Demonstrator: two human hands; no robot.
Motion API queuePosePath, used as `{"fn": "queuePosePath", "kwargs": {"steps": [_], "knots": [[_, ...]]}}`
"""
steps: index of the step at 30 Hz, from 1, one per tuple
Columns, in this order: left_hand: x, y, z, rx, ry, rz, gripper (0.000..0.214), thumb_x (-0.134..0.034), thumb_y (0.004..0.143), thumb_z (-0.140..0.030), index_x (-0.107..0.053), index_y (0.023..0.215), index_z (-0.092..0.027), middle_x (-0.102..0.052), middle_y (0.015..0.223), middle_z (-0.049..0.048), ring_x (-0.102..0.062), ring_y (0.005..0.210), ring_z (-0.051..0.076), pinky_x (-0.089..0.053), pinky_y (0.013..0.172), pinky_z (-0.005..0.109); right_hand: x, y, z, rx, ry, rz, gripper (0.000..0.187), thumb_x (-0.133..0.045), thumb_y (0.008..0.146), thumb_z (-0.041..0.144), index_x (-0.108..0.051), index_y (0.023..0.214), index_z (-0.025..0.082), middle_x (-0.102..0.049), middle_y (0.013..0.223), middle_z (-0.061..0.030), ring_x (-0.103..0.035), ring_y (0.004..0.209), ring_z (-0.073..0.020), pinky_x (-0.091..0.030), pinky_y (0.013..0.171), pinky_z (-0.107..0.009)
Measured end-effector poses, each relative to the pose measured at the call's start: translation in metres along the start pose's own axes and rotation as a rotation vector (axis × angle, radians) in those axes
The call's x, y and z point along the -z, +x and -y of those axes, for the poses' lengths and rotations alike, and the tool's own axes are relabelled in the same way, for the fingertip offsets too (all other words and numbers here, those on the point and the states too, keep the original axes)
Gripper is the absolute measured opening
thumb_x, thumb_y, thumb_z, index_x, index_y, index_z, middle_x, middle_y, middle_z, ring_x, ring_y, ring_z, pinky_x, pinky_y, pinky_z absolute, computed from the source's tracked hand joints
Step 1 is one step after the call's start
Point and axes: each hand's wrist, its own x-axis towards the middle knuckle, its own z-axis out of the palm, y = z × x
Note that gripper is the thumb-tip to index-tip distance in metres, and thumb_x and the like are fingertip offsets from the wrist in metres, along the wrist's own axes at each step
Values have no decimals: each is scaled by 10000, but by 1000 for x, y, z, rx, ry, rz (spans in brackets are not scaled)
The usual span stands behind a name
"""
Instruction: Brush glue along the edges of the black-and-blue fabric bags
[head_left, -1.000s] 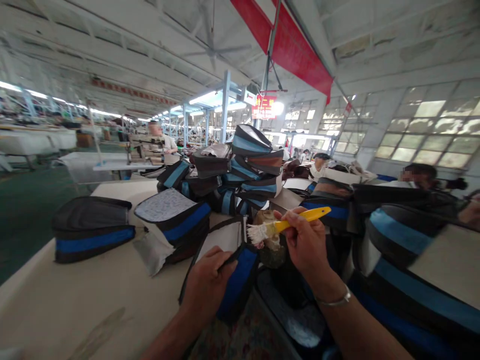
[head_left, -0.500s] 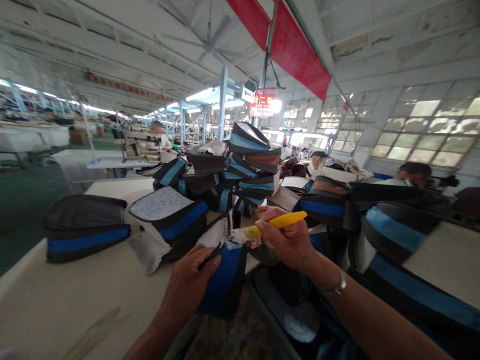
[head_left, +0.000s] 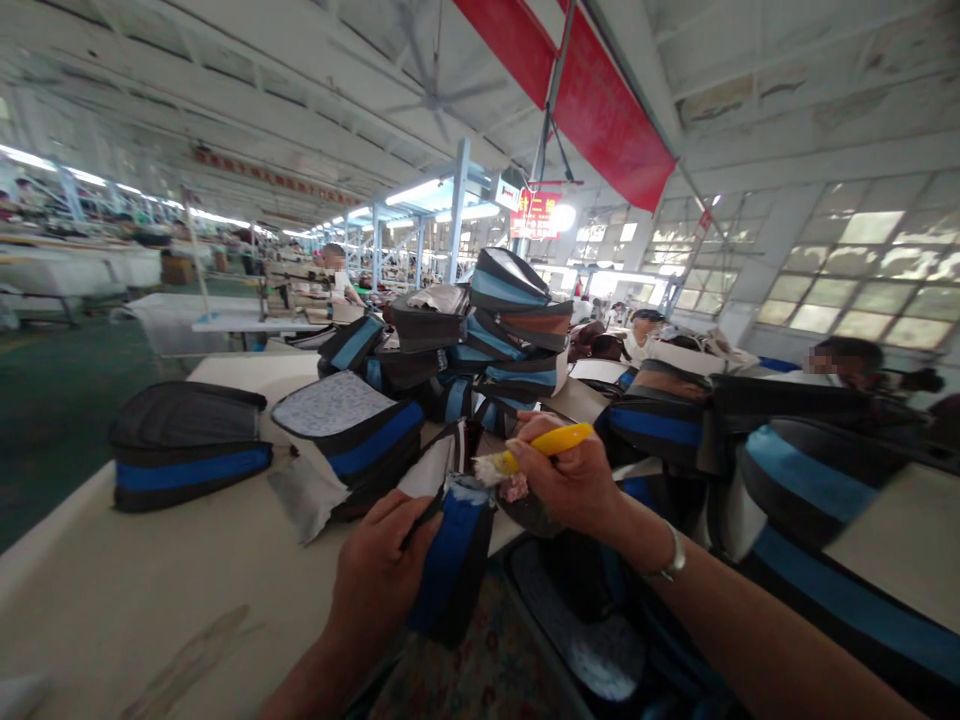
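In the head view my left hand (head_left: pixel 385 565) is closed on the edge of a black and blue fabric piece (head_left: pixel 448 560), thumb on top. White paste is smeared across the upper end of this piece. My right hand (head_left: pixel 571 475) grips a yellow-handled brush (head_left: pixel 555 440), its bristles pointing left and coated white. The bristle tip hovers just right of the smeared end, seemingly apart from it. Beneath the right hand sits a dark, paste-crusted container (head_left: pixel 529 510), largely hidden by the hand.
A pale table (head_left: pixel 187 570) carries a black and blue piece (head_left: pixel 191 470) at left and another with a patterned top (head_left: pixel 341 405). Behind rises a stack of similar pieces (head_left: pixel 510 275). More pieces (head_left: pixel 814 480) lie at right. Several people sit farther back.
The brush has drawn back a little to the right from the fabric's end, its handle lower. My left hand still holds the piece. The whole view has shifted slightly.
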Motion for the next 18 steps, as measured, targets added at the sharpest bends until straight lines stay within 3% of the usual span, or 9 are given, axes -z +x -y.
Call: {"fn": "queuePosePath", "kwargs": {"steps": [2, 5, 10, 13, 16, 18], "knots": [[-6, -4, -2, -138, 115, -67, 204, -519, 1030, -273, -695, 997, -175, -653, 873, 14, -659, 784, 141, -510, 715, 244, -3, 4, 4, -41, 64, 15, 183, -602, 964, 265, -604, 786, 224, -600, 662, 34, -592, 622, -134, -527, 985, -385], [-11, -7, -4, -230, 193, -89, 200, -504, 1037, -237, -680, 1019, -144, -643, 851, 37, -632, 778, 171, -504, 730, 293, -5, 11, 4, -28, 7, 125, 225, -594, 952, 265, -585, 733, 214, -605, 648, 27, -571, 593, -130, -535, 877, -343], [-15, -12, -6, -416, 337, -66, 198, -496, 1024, -173, -676, 1088, -120, -669, 851, 57, -591, 738, 203, -460, 692, 354, 1, 24, 8, -52, -55, 84, 257, -588, 963, 319, -592, 735, 201, -601, 683, 8, -569, 646, -136, -481, 715, -283], [-20, -15, -8, -498, 415, -85, 203, -499, 997, -96, -667, 1112, -92, -683, 855, 64, -569, 715, 209, -421, 656, 371, 4, 31, 16, -67, -44, 291, 259, -575, 956, 296, -575, 719, 191, -552, 626, 30, -482, 552, -103, -385, 581, -246], [-24, -16, -11, -550, 451, -98, 218, -467, 1005, -72, -656, 1114, -64, -665, 808, 52, -542, 682, 201, -389, 623, 368, 7, 38, 20, 6, -194, 554, 300, -595, 873, 191, -467, 601, 179, -425, 559, 55, -361, 520, -81, -297, 563, -251], [-25, -16, -13, -574, 459, -96, 225, -452, 1015, -76, -649, 1120, -55, -657, 799, 48, -535, 673, 194, -382, 612, 363, 10, 42, 21, -5, -284, 567, 332, -603, 857, 188, -434, 572, 174, -382, 543, 60, -319, 516, -77, -264, 563, -260]]}}
